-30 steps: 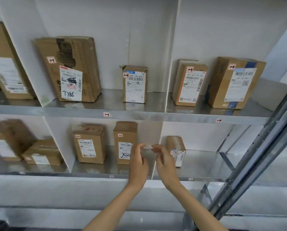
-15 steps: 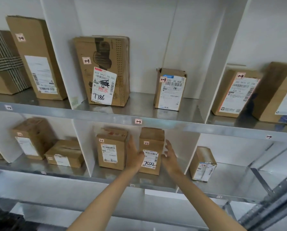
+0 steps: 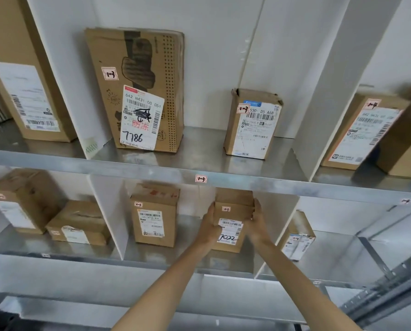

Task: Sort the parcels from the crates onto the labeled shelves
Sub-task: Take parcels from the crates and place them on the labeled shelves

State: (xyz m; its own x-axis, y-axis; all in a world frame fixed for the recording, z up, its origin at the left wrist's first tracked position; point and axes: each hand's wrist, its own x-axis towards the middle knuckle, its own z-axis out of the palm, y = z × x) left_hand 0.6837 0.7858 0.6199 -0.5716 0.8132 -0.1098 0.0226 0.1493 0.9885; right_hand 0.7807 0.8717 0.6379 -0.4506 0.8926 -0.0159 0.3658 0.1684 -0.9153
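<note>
Both hands clasp a small cardboard parcel [image 3: 233, 218] marked "7022" as it stands upright on the lower metal shelf [image 3: 152, 259], the left hand [image 3: 209, 226] pressed flat to its left face and the right hand [image 3: 257, 222] cupped against its right. The 2-sided hold appears meant to square the box with its label facing out. Its sticker seems to read 2-3, like that on the neighbouring parcel [image 3: 155, 216] just to its left in the same bay, between white dividers. On the shelf above, above a 1-3 tag [image 3: 201, 178], boxes stickered 1-3 likewise face forward.
</note>
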